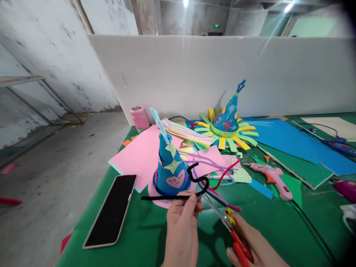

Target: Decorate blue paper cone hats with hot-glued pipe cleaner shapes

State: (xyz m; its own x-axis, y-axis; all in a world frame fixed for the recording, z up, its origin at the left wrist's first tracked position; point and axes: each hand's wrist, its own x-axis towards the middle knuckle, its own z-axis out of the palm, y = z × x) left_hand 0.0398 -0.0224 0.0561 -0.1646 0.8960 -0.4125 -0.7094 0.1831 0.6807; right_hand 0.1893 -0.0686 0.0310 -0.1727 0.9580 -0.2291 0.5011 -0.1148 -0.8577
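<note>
My left hand (pixel 183 218) pinches a black pipe cleaner (pixel 164 198) between thumb and fingers. One end runs straight to the left; the other curls into an S-like bend. My right hand (pixel 253 241) is closed around red-handled pliers (pixel 236 239), with their slim metal jaws pointing up-left towards the left hand. A small yellow piece shows by the pliers' pivot; I cannot make out what it is. Just behind my left hand stands a blue paper cone hat (pixel 165 181) with pale stars, a pink heart and light-blue strips at its tip.
Left of the hat lies a phone (pixel 112 211). A pink glue gun (pixel 274 176) rests at right, its cord trailing forward. Farther back are a decorated cone hat (pixel 226 116) with a fringed brim, a pink jar (pixel 139 118), coloured paper (pixel 136 154) and loose pipe cleaners (pixel 226 174).
</note>
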